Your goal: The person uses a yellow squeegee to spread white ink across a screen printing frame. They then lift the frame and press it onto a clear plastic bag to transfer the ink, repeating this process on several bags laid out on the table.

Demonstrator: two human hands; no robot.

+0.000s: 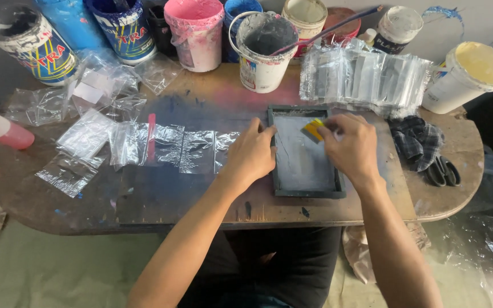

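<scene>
- Frame (305, 153) sat at centre of the picture, on the table (161, 199).
- Your left hand (252, 155) lay loosely curled on its left edge, gripping nothing.
- Your right hand (350, 147) pinched a yellow squeegee (313, 130) on the screen, upper part.

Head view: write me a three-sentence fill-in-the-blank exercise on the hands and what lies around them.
1. The right hand presses a small ____ squeegee on the framed screen.
2. The left hand steadies the frame's ____ edge.
3. The scissors lie beside a checked ____ on the table.

Missing: yellow; left; cloth
</scene>
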